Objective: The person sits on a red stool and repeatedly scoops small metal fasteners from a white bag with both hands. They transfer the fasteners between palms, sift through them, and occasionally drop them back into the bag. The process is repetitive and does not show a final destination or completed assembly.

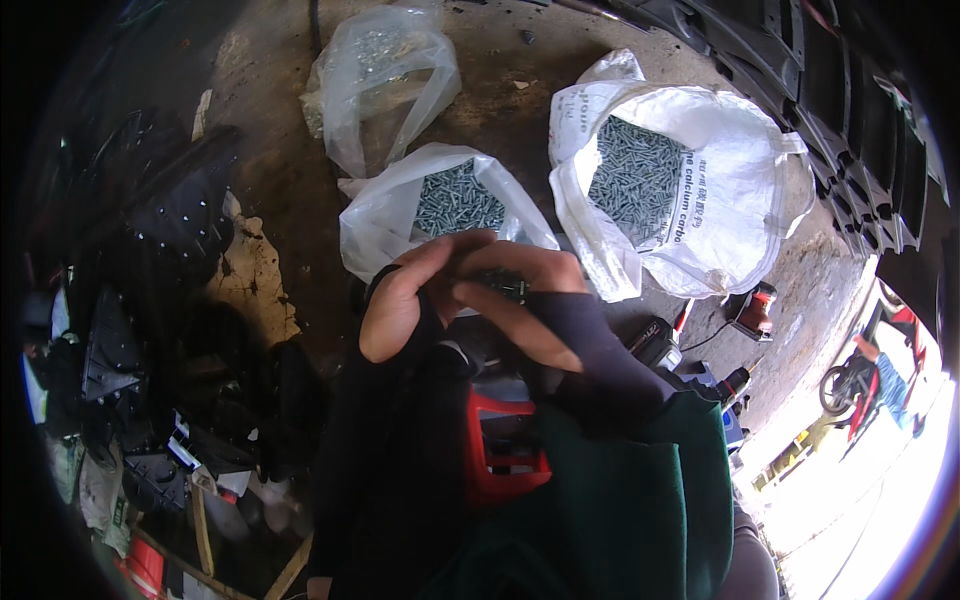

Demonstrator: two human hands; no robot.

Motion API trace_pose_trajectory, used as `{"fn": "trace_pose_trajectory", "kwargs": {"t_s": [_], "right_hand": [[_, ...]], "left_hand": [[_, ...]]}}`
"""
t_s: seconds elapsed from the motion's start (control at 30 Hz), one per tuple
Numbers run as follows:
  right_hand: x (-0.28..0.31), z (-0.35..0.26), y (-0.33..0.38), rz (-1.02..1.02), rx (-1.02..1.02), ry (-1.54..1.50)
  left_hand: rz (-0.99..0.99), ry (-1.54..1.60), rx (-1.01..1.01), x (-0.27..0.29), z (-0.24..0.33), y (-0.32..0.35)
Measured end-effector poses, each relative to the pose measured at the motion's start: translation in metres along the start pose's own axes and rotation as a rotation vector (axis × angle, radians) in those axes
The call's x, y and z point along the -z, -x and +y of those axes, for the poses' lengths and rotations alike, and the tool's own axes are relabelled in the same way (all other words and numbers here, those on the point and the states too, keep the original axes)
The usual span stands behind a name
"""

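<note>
Left hand [400, 300] and right hand [520, 300] are pressed together mid-frame, fingers pinching a few screws [505, 287], apparently sorting a handful. Next move calls for steady grip. Just beyond: small bag [380, 215]; far right, big sack [740, 160].

We see a stained, dusty concrete floor [270, 180] carrying everything. On it sit a large white woven sack [740, 200] open on grey screws, a smaller white plastic bag of screws [385, 215] just beside it, and a clear plastic bag [385, 75] beyond. Black plastic parts [175, 210] lie heaped at our left; a power tool [752, 310] rests at right.
</note>
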State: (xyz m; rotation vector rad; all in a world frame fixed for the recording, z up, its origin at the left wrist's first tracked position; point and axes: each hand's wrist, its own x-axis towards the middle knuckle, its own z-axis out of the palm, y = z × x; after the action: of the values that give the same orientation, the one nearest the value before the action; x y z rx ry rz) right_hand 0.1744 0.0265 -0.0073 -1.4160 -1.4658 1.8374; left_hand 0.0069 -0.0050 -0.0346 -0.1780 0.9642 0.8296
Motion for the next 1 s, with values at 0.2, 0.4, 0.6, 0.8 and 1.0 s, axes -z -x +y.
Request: {"fn": "trace_pose_trajectory", "kwargs": {"t_s": [0.2,0.4,0.6,0.8,1.0], "right_hand": [[0.011,-0.002,0.001,-0.065,-0.336,-0.891],[0.0,0.016,-0.009,-0.134,-0.397,-1.261],[-0.004,0.027,-0.013,-0.078,-0.341,-1.442],[-0.005,0.03,-0.012,-0.089,-0.321,-1.369],[-0.004,0.019,-0.013,-0.079,-0.359,-1.129]], "left_hand": [[-0.128,-0.044,-0.034,-0.001,0.012,0.001],[-0.03,0.133,-0.036,0.001,0.012,0.006],[-0.032,0.133,-0.122,0.017,0.003,-0.005],[-0.002,0.188,-0.134,0.02,-0.002,-0.005],[-0.107,0.188,-0.133,0.025,-0.001,-0.009]]}}
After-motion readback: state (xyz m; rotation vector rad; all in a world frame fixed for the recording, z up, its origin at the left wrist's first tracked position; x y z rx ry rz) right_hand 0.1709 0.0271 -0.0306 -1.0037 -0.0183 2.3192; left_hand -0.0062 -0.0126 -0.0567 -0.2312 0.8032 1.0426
